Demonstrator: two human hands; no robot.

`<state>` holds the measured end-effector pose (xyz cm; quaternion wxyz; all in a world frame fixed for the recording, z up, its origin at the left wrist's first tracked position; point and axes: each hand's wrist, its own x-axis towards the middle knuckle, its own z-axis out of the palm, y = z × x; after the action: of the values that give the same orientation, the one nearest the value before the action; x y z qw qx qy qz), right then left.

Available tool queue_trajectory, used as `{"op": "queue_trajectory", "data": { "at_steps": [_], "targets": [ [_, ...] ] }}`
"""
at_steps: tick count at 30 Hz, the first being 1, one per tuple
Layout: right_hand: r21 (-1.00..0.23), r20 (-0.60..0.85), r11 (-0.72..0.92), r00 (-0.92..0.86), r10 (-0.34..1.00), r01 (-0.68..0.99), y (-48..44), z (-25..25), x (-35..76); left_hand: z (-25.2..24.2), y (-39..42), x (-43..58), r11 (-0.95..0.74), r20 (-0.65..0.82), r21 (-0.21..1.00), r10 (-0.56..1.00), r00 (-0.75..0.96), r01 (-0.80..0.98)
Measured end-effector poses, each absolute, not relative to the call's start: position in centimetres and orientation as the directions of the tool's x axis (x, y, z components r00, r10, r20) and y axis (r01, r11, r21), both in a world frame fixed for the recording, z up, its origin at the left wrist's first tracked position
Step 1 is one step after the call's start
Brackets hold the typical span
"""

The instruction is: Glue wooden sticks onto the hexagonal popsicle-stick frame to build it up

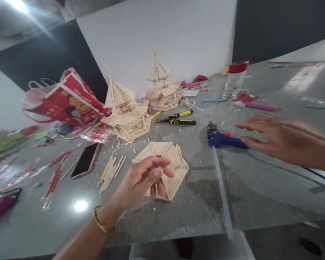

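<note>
My left hand (148,177), with a gold bracelet at the wrist, is over a many-sided panel of wooden sticks (176,177) lying flat on the table. Its fingers are curled in toward the thumb. A tiny pale bit seems to show at the thumb tip, too small to name. My right hand (276,135) is open, fingers stretched out, beside the handle of a blue glue gun (224,140). A long clear glue stick (220,187) runs from the gun past the table's front edge. Loose wooden sticks (111,173) lie left of the panel.
Two wooden stick pagodas (130,122) stand behind the panel. Nearby are yellow-black pliers (178,118), a phone (85,160), a red bag (67,101), a red-lidded jar (235,81) and a purple pen (262,106). Scraps litter the table (178,220).
</note>
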<state>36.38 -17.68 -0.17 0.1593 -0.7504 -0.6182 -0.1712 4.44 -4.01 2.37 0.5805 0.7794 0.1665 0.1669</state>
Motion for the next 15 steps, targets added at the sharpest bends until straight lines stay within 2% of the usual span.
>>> {"op": "queue_trajectory", "data": {
  "at_steps": [4, 12, 15],
  "targets": [
    [-0.028, 0.386, -0.094, 0.098, 0.917, 0.995, -17.0, -1.6, 37.5, 2.6, -4.0, 4.1, -0.246, 0.060, 0.967, 0.453, 0.890, 0.060],
    [-0.082, 0.258, -0.086, 0.104, 0.960, 0.993, -14.8, -3.4, 38.5, 2.9, -4.2, 3.7, -0.261, -0.007, 0.954, 0.467, 0.884, 0.145],
    [-0.078, 0.256, -0.061, 0.079, 0.963, 0.995, -14.2, -4.2, 38.8, 2.9, -4.2, 3.6, -0.271, -0.026, 0.946, 0.484, 0.875, 0.178]
  ]
}}
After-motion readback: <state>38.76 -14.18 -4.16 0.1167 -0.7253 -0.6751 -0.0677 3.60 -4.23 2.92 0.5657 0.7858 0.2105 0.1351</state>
